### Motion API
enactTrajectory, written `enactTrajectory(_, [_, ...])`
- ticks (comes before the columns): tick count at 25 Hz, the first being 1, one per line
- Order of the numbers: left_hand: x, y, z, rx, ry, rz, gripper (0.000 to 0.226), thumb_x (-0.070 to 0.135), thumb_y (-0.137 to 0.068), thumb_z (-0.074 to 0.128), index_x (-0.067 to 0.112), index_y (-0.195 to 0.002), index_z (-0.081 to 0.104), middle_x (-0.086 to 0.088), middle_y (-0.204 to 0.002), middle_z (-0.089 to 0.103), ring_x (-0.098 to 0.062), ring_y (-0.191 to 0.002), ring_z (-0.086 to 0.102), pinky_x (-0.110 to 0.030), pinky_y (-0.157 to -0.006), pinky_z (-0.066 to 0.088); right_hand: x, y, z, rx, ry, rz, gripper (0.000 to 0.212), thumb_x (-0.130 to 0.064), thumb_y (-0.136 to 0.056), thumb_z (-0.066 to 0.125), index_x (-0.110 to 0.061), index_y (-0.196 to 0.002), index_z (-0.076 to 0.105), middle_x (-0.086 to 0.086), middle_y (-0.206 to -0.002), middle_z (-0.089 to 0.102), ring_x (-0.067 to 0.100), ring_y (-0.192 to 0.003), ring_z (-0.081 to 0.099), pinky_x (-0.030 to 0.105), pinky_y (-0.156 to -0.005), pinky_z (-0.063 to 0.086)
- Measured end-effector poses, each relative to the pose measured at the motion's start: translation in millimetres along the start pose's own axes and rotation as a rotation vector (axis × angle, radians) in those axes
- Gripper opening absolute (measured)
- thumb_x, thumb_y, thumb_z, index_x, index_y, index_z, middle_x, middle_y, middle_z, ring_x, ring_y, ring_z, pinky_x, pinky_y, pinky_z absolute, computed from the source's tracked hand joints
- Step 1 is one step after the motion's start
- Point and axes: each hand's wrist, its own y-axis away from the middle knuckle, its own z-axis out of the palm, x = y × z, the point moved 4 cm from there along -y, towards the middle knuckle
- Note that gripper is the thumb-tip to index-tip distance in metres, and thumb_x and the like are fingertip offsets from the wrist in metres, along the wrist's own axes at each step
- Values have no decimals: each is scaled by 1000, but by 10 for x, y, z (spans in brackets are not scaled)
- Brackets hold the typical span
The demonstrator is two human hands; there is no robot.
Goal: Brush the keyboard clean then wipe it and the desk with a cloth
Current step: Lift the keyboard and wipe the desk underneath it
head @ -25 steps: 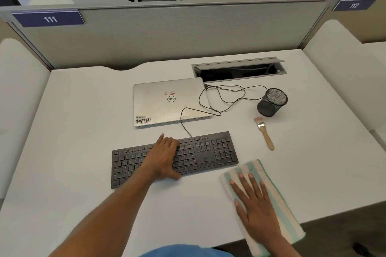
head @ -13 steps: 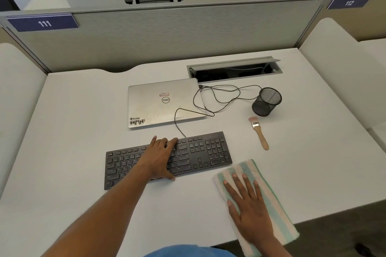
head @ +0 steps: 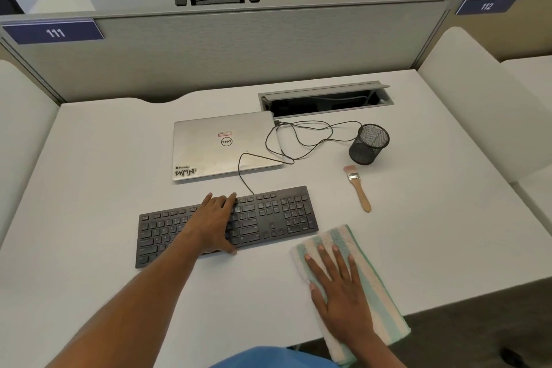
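The flat black keyboard (head: 268, 218) lies near-centre on the white desk (head: 104, 188), left hand (head: 213, 222) resting across its keys, fingers relaxed. Just right, the right hand (head: 340, 296) presses straight-fingered on the folded green-and-white striped cloth (head: 379, 293). A wooden-handled brush (head: 358, 188) lies beyond.

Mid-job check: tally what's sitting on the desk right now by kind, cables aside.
Electronics: 2 (black flat keyboard, silver closed laptop)
Cleaning tools: 2 (wooden-handled flat brush, green-and-white striped folded cloth)
Containers: 1 (black wire-mesh pen cup)
Total: 5
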Motion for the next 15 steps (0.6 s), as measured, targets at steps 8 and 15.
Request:
enactTrajectory(8, [-11,-37,27,-27,-57,11,153,80,-62,82,11,-167,-4,-10,-161,36,-29,-152,31,-44,-133,2,-27,-4,-89,-45,-28,12,56,-46,-106,30,-43,-160,15,-12,-170,4,20,-158,1,54,-124,12])
enactTrajectory(15, [3,-56,96,-23,-9,2,147,82,-65,78,14,-167,-3,-19,-168,22,-38,-159,13,-59,-129,-7,-47,-53,-66,-30,-3,69,56,-38,-107,33,-45,-160,13,-15,-170,3,18,-158,-2,55,-125,14])
